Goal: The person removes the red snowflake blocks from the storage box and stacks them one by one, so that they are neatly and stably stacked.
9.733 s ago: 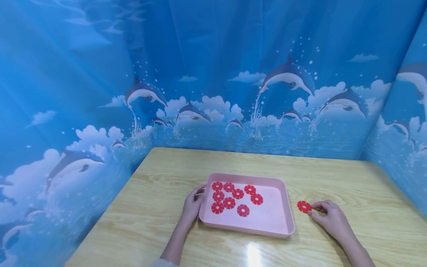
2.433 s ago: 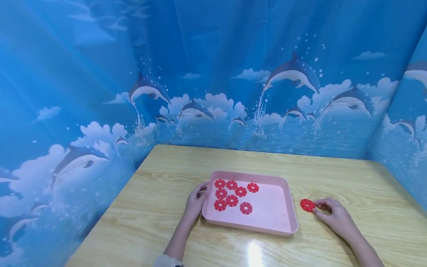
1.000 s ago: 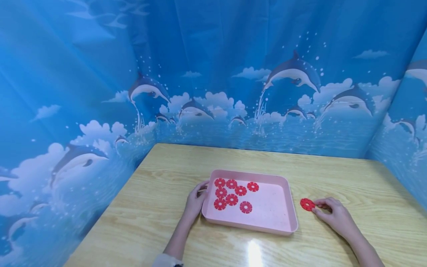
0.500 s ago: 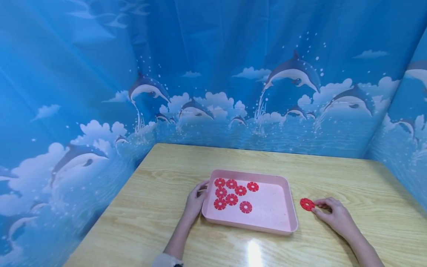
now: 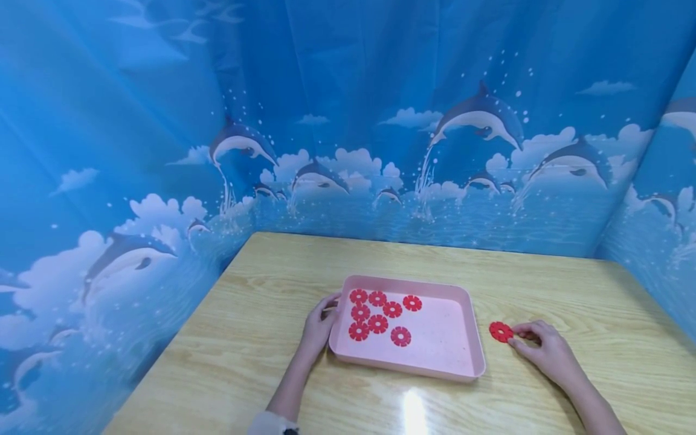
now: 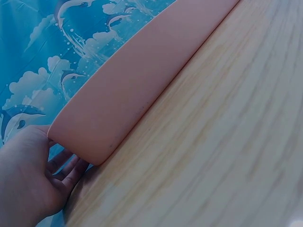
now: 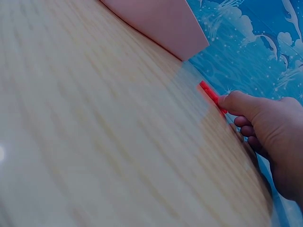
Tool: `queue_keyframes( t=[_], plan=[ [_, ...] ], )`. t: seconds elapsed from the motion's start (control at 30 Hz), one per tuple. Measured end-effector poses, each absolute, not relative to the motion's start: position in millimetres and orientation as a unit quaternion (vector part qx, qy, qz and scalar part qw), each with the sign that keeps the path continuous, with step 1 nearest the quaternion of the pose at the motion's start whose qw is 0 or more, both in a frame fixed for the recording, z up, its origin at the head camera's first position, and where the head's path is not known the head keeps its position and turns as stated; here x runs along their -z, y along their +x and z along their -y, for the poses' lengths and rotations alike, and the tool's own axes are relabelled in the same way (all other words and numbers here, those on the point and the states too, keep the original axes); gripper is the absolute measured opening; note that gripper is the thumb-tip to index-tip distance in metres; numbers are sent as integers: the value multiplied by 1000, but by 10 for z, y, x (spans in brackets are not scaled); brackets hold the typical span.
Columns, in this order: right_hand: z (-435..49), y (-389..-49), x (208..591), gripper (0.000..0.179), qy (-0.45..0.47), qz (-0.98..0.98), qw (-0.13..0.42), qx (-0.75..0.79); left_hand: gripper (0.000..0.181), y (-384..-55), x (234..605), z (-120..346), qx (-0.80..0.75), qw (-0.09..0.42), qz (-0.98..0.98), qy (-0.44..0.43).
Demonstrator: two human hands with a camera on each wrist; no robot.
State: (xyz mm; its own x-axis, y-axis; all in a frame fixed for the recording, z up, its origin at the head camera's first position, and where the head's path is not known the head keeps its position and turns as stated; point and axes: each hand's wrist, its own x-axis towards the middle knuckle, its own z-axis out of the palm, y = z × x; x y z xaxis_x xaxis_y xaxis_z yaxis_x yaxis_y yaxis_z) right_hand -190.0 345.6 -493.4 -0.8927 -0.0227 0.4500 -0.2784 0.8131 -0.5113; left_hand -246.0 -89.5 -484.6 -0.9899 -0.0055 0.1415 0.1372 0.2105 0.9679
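A pink tray (image 5: 405, 367) stands on the table with several flat red interlocking discs (image 5: 400, 336), each with a notched edge and a centre hole, lying mostly at its left side. My left hand (image 5: 318, 326) holds the tray's left end, fingers curved at its wall; in the left wrist view the hand (image 6: 33, 175) is right at the tray's corner. To the right of the tray, my right hand (image 5: 544, 350) pinches a red disc (image 5: 501, 331) between thumb and fingers. Seen edge-on in the right wrist view, this red disc (image 7: 211, 94) looks thick and is held close over the table.
The wooden table (image 5: 272, 266) has its back edge against a blue curtain (image 5: 348, 78) printed with dolphins. A light reflection (image 5: 414, 411) shines on the table in front of the tray.
Since the oldest frame, one disc has gone from the tray's middle, and the disc in my right hand looks thicker. Over the last second both hands stay nearly still.
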Motion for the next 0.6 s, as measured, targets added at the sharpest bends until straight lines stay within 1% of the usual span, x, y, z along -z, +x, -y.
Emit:
queue_keyframes(
  t=[0.17, 0.3, 0.6],
  plan=[
    [-3460, -1903, 4940, 20, 76, 928, 209, -299, 34, -2423, 4770, 892, 633, 62, 770, -56],
    [-3469, -1910, 4951, 19, 82, 926, 216, -300, 32, -2371, 4668, 888, 645, 69, 758, -72],
    [-3464, -1905, 4948, 19, 86, 924, 224, -298, 34, -2482, 4874, 910, 630, 72, 770, -67]
  ],
)
